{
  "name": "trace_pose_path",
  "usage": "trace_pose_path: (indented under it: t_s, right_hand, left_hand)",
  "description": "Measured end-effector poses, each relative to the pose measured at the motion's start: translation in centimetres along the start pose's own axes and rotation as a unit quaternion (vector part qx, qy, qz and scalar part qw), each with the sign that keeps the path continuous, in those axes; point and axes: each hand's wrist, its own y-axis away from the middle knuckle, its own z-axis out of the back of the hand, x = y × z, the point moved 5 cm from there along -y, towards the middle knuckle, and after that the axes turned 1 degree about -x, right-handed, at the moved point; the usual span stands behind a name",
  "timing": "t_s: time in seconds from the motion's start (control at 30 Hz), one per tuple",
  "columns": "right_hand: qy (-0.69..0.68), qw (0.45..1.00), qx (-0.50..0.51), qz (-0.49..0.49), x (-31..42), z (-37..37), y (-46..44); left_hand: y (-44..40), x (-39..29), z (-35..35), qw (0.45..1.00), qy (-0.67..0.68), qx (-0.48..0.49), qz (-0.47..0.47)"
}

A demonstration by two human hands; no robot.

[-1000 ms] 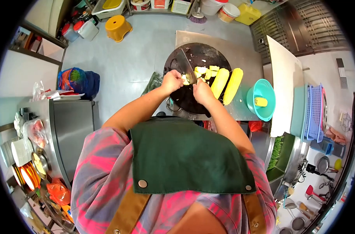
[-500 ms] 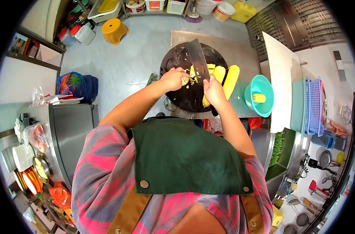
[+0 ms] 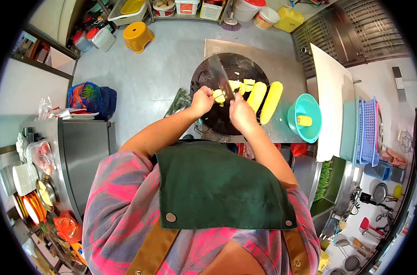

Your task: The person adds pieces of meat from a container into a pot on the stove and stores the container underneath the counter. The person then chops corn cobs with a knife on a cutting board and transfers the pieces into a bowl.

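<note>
Your left grip (image 3: 202, 101) steadies a short yellow corn piece (image 3: 219, 96) beside the broad steel cleaver (image 3: 222, 78) your right grip (image 3: 242, 112) clenches.

From here I see a yellow stool (image 3: 137, 35) at eleven o'clock, a blue bag (image 3: 108, 101) at ten, a purple basket (image 3: 367, 130) at three.

In front of me is a metal table (image 3: 289, 68), with a dull grey top. On it lies a round, dark board (image 3: 222, 123), with wet-looking marks on its surface. The board carries some cut pieces (image 3: 249, 85) of corn and, to the right of them, one long cob (image 3: 257, 95). Another cob (image 3: 272, 102) is at the right rim of the board; I cannot tell how much of it rests on the table. Near the table's right edge is a green bowl (image 3: 313, 108).
</note>
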Motion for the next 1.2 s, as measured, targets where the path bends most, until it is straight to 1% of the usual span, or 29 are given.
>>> trace_pose_path:
  t_s: [0.07,0.1,0.13,0.17,0.2,0.27,0.33,0.37,0.47,0.5,0.6,0.63,0.67,0.73,0.77,0.8,0.83,0.87,0.9,1.0,1.03,1.07,1.13,1.17,1.2]
  right_hand:
    - [-0.013,0.998,-0.057,0.002,1.4,2.2,-0.2]
    - [-0.022,0.998,-0.063,0.001,1.6,1.9,-0.4]
    - [-0.002,1.0,-0.019,-0.003,-0.7,-1.9,-1.5]
    - [0.007,1.0,0.013,-0.023,-1.9,-3.7,-1.3]
    - [0.016,0.998,0.043,-0.04,-1.8,-4.3,-1.4]
    - [0.011,0.996,0.07,-0.049,-1.8,-4.7,-1.4]
    - [-0.001,0.996,0.077,-0.049,-1.7,-4.2,-1.8]
    - [0.01,0.993,0.091,-0.068,-1.7,-4.3,-2.1]
    - [0.022,0.992,0.115,-0.042,-0.8,-3.3,-3.1]
    - [0.026,0.992,0.117,-0.028,-0.6,-3.4,-3.1]
    - [0.035,0.991,0.119,-0.041,0.3,-3.5,-2.3]
    - [0.039,0.99,0.124,-0.055,0.3,-3.4,-2.0]
    - [0.037,0.992,0.111,-0.042,0.3,-3.6,-1.9]
    - [0.044,0.992,0.1,-0.064,-0.3,-4.5,-1.5]
    - [0.012,0.993,0.098,-0.068,-0.8,-4.4,-1.4]
    - [0.001,0.999,0.041,-0.02,-3.5,-6.3,-2.6]
    - [-0.148,0.979,0.104,-0.095,-4.3,-5.4,-2.6]
    - [-0.292,0.928,0.164,-0.165,-4.6,-4.7,-2.4]
    - [-0.383,0.893,0.145,-0.186,-4.8,-5.2,-2.3]
    - [-0.279,0.938,0.123,-0.165,-5.1,-5.0,-1.9]
    - [-0.042,0.999,-0.009,-0.023,-3.2,-4.0,-1.9]
    - [0.007,0.998,0.046,-0.053,-2.9,-4.6,-1.4]
    - [0.067,0.995,0.068,-0.002,-1.0,-5.1,-0.2]
    - [0.08,0.995,0.065,0.002,-0.8,-5.9,0.2]
    - [0.083,0.995,0.058,0.013,-0.8,-6.4,0.4]
  left_hand:
    - [0.1,-0.3,0.3,1.0,-0.022,-0.008,-0.006]
    - [0.1,-0.6,0.5,0.999,-0.036,-0.011,-0.009]
    - [0.2,-1.0,0.7,0.999,-0.049,-0.013,-0.012]
    - [0.5,-1.7,1.0,0.998,-0.058,-0.02,-0.022]
    - [0.1,-1.8,1.0,0.998,-0.063,-0.02,-0.023]
    - [-0.2,-1.5,0.9,0.997,-0.072,-0.023,-0.015]
    - [0.1,-1.9,0.8,1.0,-0.022,0.01,0.019]
    - [-0.2,-2.4,0.8,0.999,0.003,0.024,0.033]
    - [-1.1,-2.2,0.6,0.996,-0.056,0.061,0.04]
    - [-1.5,-1.3,0.6,0.995,-0.012,0.062,0.073]
    - [-2.1,-0.3,0.4,0.997,-0.032,0.059,0.04]
    - [-2.2,-0.5,0.3,0.995,-0.086,0.044,0.007]
    - [-2.6,-0.8,0.3,0.995,-0.084,0.046,0.007]
    - [-2.1,-1.0,0.3,0.995,-0.082,0.055,0.011]
    - [-2.1,-1.3,0.2,0.995,-0.069,0.077,0.012]
    - [-2.2,-1.3,0.1,0.993,-0.056,0.099,0.015]
    - [-2.1,-1.8,0.2,0.992,-0.052,0.113,0.014]
    - [-2.1,-2.4,0.3,0.991,-0.046,0.127,0.014]
    - [-2.0,-3.1,0.4,0.985,-0.051,0.164,0.032]
    - [-1.6,-3.8,0.9,0.98,-0.044,0.183,0.065]
    - [-1.5,-3.4,0.8,0.987,-0.032,0.149,0.057]
    - [-1.3,-3.4,0.9,0.99,-0.092,0.11,0.015]
    - [-0.5,-4.4,1.0,0.974,-0.212,0.035,-0.07]
    - [-0.2,-4.4,0.7,0.987,-0.139,0.047,-0.062]
    - [-0.1,-4.5,0.7,0.988,-0.141,0.027,-0.053]
